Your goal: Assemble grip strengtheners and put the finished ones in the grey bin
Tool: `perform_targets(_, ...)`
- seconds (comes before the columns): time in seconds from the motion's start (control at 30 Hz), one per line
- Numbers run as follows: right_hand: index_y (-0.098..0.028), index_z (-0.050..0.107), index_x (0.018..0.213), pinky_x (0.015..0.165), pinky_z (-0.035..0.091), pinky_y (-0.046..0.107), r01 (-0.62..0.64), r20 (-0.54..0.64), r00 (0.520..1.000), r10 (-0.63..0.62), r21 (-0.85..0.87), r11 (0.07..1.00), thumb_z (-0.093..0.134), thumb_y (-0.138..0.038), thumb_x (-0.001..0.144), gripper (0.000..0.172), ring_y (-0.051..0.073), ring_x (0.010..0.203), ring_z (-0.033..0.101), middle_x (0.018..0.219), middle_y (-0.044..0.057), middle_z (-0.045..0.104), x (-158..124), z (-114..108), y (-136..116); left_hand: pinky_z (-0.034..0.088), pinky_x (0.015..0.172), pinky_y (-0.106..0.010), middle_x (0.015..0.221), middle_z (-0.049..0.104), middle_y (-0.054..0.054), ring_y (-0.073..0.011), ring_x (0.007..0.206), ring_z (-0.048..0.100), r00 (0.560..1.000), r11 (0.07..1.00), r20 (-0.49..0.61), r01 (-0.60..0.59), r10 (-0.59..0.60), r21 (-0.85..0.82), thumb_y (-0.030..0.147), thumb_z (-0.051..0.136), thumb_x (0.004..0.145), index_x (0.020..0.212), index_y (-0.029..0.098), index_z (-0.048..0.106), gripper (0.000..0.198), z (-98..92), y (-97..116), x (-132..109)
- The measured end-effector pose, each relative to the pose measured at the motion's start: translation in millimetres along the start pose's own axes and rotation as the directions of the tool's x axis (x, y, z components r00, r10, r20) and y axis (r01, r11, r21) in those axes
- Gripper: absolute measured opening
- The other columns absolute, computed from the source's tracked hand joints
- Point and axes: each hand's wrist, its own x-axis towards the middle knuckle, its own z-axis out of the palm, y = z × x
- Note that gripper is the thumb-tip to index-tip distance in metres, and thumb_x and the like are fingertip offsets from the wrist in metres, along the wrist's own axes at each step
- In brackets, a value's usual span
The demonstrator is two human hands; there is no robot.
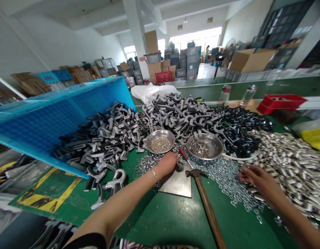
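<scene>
My left hand [169, 163] is closed at the upper left corner of a flat metal plate [177, 185]. A small grey piece [179, 166] shows beside its fingertips; what the fingers hold is hidden. My right hand [254, 175] has its fingers drawn together at the border of loose metal rings [231, 183] and a heap of shiny metal cylinders [300, 162]. I cannot make out what is between those fingers. A wooden-handled hammer [205, 200] lies beside the plate, its head near the plate's right edge. Behind the plate rests a red-handled screwdriver [184, 154].
Two steel bowls, one with tiny parts [160, 132] and one with small pins [219, 145], stand behind the plate. Beyond are piled grey grip handles [180, 110] and black parts [240, 128]. A tipped blue crate [66, 107] is at left, a red bin [281, 102] at back right.
</scene>
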Motion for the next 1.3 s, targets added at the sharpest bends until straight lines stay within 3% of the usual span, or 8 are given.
perform_targets(0.1, -0.022, 0.062, 0.097, 0.072, 0.057, 0.038, 0.04, 0.109, 0.993, -0.047, 0.063, 0.997, 0.065, -0.06, 0.078, 0.042, 0.027, 0.081, 0.07, 0.09, 0.008, 0.071, 2, 13, -3, 0.049, 0.093, -0.035, 0.101, 0.068, -0.013, -0.0241, 0.096, 0.065, 0.999, 0.999, 0.033, 0.032, -0.032, 0.017, 0.008, 0.056, 0.084, 0.094, 0.013, 0.069, 0.017, 0.3, -2, -5)
perform_targets(0.2, -0.02, 0.065, 0.087, 0.07, 0.053, 0.038, 0.253, 0.103, 0.967, -0.234, -0.274, 0.928, 0.065, -0.062, 0.075, 0.043, 0.027, 0.079, 0.066, 0.085, 0.009, 0.069, 17, 19, -3, 0.051, 0.09, -0.035, 0.101, 0.068, -0.013, -0.0248, 0.095, 0.066, 0.993, 0.995, 0.05, 0.102, -0.103, 0.022, 0.012, 0.058, 0.085, 0.095, 0.013, 0.07, 0.015, 1.6, -4, 1)
perform_targets(0.3, -0.021, 0.065, 0.084, 0.062, 0.048, 0.036, 0.299, 0.127, 0.954, -0.271, -0.435, 0.85, 0.058, -0.062, 0.078, 0.042, 0.024, 0.068, 0.062, 0.078, 0.007, 0.068, 29, 25, -9, 0.053, 0.086, -0.035, 0.099, 0.07, -0.015, -0.0262, 0.093, 0.068, 0.979, 0.981, 0.064, 0.191, -0.192, 0.022, 0.018, 0.06, 0.086, 0.094, 0.013, 0.071, 0.014, 3.2, -4, 15)
perform_targets(0.53, -0.025, 0.048, 0.077, 0.04, 0.034, 0.025, 0.022, 0.096, 0.995, -0.026, 0.044, 0.999, 0.062, -0.05, 0.078, 0.029, 0.012, 0.042, 0.044, 0.054, -0.006, 0.053, 14, 46, -24, 0.053, 0.084, -0.034, 0.097, 0.073, -0.013, -0.0259, 0.092, 0.069, 0.97, 0.968, 0.04, 0.243, -0.241, -0.056, 0.014, 0.063, 0.081, 0.095, 0.015, 0.071, 0.016, 1.2, -2, 28)
perform_targets(0.8, -0.023, 0.046, 0.076, 0.035, 0.023, 0.017, -0.161, 0.319, 0.944, 0.08, 0.237, 0.958, 0.067, -0.045, 0.077, 0.03, 0.005, 0.038, 0.03, 0.052, -0.01, 0.043, -7, 55, -31, 0.051, 0.087, -0.035, 0.098, 0.072, -0.008, -0.0228, 0.092, 0.067, 0.957, 0.915, -0.144, 0.188, -0.253, -0.358, 0.027, 0.058, 0.088, 0.095, 0.017, 0.069, 0.015, 1.1, 5, -33)
perform_targets(0.9, -0.024, 0.043, 0.075, 0.034, 0.017, 0.015, -0.239, 0.389, 0.915, 0.108, 0.305, 0.922, 0.069, -0.047, 0.076, 0.034, 0.004, 0.037, 0.022, 0.05, -0.013, 0.033, -3, 58, -37, 0.053, 0.076, -0.033, 0.08, 0.07, -0.004, -0.0195, 0.074, 0.066, 0.933, 0.692, -0.066, 0.214, -0.355, -0.69, 0.035, 0.063, 0.085, 0.087, 0.017, 0.068, 0.019, 2.5, 10, -62)
perform_targets(1.1, -0.023, 0.041, 0.074, 0.039, 0.022, 0.013, -0.266, 0.438, 0.898, 0.044, 0.46, 0.847, 0.073, -0.046, 0.077, 0.04, 0.003, 0.043, 0.022, 0.057, -0.011, 0.033, -14, 83, -64, 0.053, 0.065, -0.028, 0.084, 0.072, -0.009, -0.0146, 0.067, 0.065, 0.884, -0.054, 0.164, 0.156, -0.438, -0.986, 0.041, 0.072, 0.08, 0.104, 0.011, 0.061, 0.04, 3.6, 24, -96)
perform_targets(1.3, -0.022, 0.059, 0.099, 0.05, 0.046, 0.022, -0.347, 0.66, 0.749, -0.061, 0.469, 0.812, 0.067, -0.041, 0.088, 0.023, 0.009, 0.053, 0.043, 0.064, -0.005, 0.048, -80, 150, -79, 0.053, 0.073, -0.029, 0.093, 0.074, -0.011, -0.0164, 0.075, 0.068, 0.888, -0.214, 0.19, 0.107, -0.419, -0.971, 0.043, 0.076, 0.077, 0.103, 0.013, 0.063, 0.042, 13.5, 46, -106)
